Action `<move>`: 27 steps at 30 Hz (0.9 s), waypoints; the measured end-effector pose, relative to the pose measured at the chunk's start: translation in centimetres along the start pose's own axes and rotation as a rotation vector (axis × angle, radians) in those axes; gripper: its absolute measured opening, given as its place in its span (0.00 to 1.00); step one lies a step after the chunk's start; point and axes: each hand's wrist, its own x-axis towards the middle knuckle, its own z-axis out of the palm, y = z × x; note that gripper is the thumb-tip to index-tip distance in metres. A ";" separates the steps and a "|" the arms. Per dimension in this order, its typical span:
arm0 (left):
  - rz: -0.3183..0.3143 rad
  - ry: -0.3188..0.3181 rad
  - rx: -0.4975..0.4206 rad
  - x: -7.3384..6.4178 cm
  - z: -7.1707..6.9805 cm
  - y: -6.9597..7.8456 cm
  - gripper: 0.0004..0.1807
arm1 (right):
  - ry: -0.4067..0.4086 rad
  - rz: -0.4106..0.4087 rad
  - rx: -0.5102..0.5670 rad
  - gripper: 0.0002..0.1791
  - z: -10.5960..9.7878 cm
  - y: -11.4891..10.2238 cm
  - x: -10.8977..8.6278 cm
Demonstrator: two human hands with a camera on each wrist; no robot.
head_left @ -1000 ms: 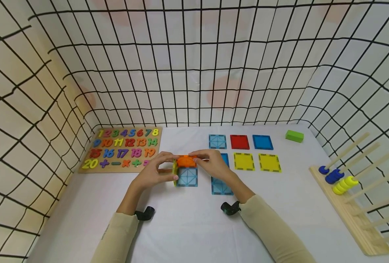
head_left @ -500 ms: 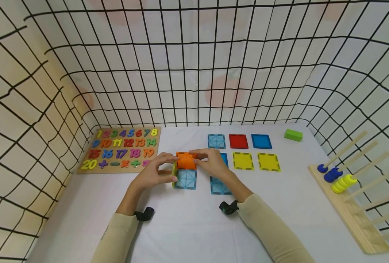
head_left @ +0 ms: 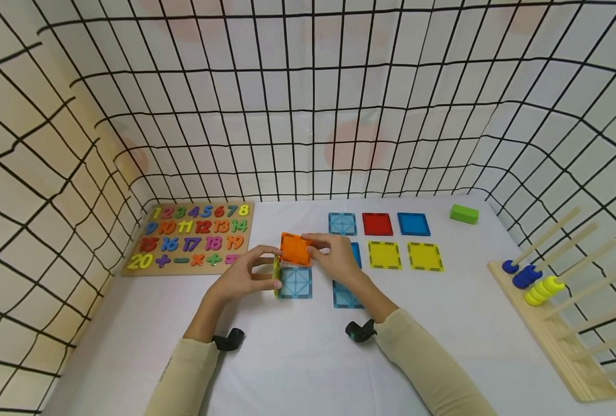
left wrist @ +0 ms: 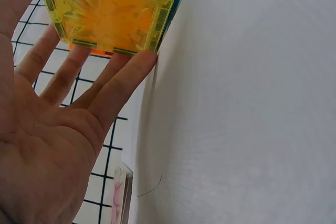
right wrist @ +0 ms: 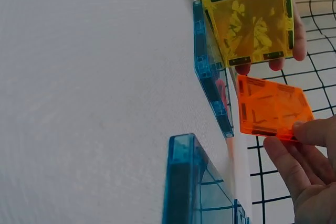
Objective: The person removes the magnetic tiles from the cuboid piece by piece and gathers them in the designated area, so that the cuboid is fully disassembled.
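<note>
My left hand (head_left: 245, 271) holds a yellow square magnetic tile (left wrist: 107, 17) upright, fingers and thumb at its edges. The yellow tile stands along the left edge of a light blue tile (head_left: 295, 282) lying flat on the table. Between thumb and fingers, my right hand (head_left: 334, 257) pinches an orange square tile (right wrist: 273, 107) by its right side. The orange tile is tilted and turned slightly, at the far side of the light blue tile. In the right wrist view a gap shows between the orange and yellow tiles. My right arm partly covers more blue tiles (head_left: 345, 296).
Right of my hands lie two yellow tiles (head_left: 385, 255), a red tile (head_left: 377, 224), a blue tile (head_left: 414, 224) and a light blue tile (head_left: 342, 223). A number board (head_left: 193, 238) lies left, a green block (head_left: 464, 214) back right. A wooden bead rack (head_left: 552, 335) stands right; black mesh (head_left: 313, 110) surrounds the table.
The orange tile has tipped back from standing over the light blue tile, then risen slightly away with a turn in my right hand. My left hand stays in place with the yellow tile.
</note>
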 end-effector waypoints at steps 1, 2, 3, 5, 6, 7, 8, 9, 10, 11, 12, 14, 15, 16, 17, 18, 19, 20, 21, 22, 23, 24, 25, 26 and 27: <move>-0.003 0.000 0.001 0.0 0.0 0.0 0.35 | 0.002 0.004 0.008 0.16 -0.1 0.0 0.0; -0.008 -0.001 0.000 0.0 0.0 0.1 0.35 | 0.004 0.010 0.018 0.16 -0.2 0.0 0.0; -0.009 -0.004 0.000 0.1 0.1 0.1 0.35 | 0.007 0.019 0.022 0.17 -0.4 -0.1 -0.1; -0.010 -0.010 -0.001 0.1 0.1 0.1 0.36 | 0.013 0.034 0.050 0.17 -0.7 -0.2 -0.2; -0.009 -0.016 -0.005 0.0 0.1 0.1 0.36 | 0.014 0.044 0.073 0.17 -0.9 -0.2 -0.3; -0.008 -0.022 -0.008 0.0 0.1 0.1 0.37 | 0.014 0.050 0.095 0.17 -1.2 -0.3 -0.4; -0.009 -0.027 -0.008 0.0 0.1 0.1 0.38 | 0.012 0.058 0.107 0.17 -1.5 -0.3 -0.5; -0.005 -0.033 -0.007 0.0 0.1 0.0 0.39 | 0.009 0.067 0.120 0.17 -1.7 -0.3 -0.7; -0.004 -0.038 -0.005 0.0 0.1 0.0 0.40 | 0.002 0.074 0.137 0.17 -2.0 -0.3 -0.8; -0.003 -0.042 -0.003 0.0 0.1 -0.1 0.41 | -0.006 0.079 0.154 0.17 -2.3 -0.3 -0.9; 0.000 -0.046 -0.002 -0.1 0.1 -0.1 0.41 | -0.012 0.085 0.164 0.17 -2.6 -0.3 -1.1; 0.007 -0.053 0.000 -0.1 0.1 -0.1 0.42 | -0.027 0.090 0.183 0.17 -3.3 -0.3 -1.4; 0.010 -0.056 -0.001 -0.1 0.1 -0.1 0.42 | -0.034 0.095 0.199 0.17 -3.7 -0.3 -1.7; 0.010 -0.058 -0.001 -0.1 0.1 0.0 0.43 | -0.043 0.095 0.213 0.17 -4.0 -0.2 -1.8; 0.010 -0.059 -0.004 -0.1 0.1 0.0 0.43 | -0.051 0.096 0.226 0.17 -4.3 -0.2 -2.0; 0.010 -0.060 -0.006 -0.2 0.1 0.1 0.43 | -0.060 0.101 0.237 0.17 -4.6 -0.1 -2.3; 0.011 -0.061 -0.009 -0.2 0.1 0.1 0.42 | -0.069 0.102 0.246 0.17 -5.0 0.0 -2.5; 0.010 -0.060 -0.008 -0.2 0.1 0.1 0.42 | -0.075 0.109 0.250 0.17 -5.3 0.0 -2.7; 0.008 -0.059 -0.008 -0.2 0.1 0.1 0.42 | -0.080 0.116 0.249 0.17 -5.6 0.1 -3.0; 0.005 -0.058 -0.007 -0.2 0.1 0.1 0.42 | -0.083 0.123 0.248 0.17 -5.8 0.1 -3.2; 0.003 -0.057 -0.008 -0.2 0.1 0.1 0.42 | -0.085 0.134 0.247 0.17 -6.1 0.2 -3.4; 0.001 -0.057 -0.007 -0.2 0.1 0.2 0.42 | -0.083 0.145 0.241 0.17 -6.4 0.3 -3.6; -0.002 -0.056 -0.007 -0.2 0.1 0.2 0.42 | -0.078 0.153 0.233 0.17 -6.7 0.4 -3.9; -0.003 -0.057 -0.006 -0.2 0.1 0.1 0.42 | -0.069 0.163 0.227 0.16 -7.0 0.5 -4.1; -0.003 -0.058 -0.006 -0.2 0.1 0.1 0.42 | -0.061 0.165 0.217 0.16 -7.3 0.7 -4.3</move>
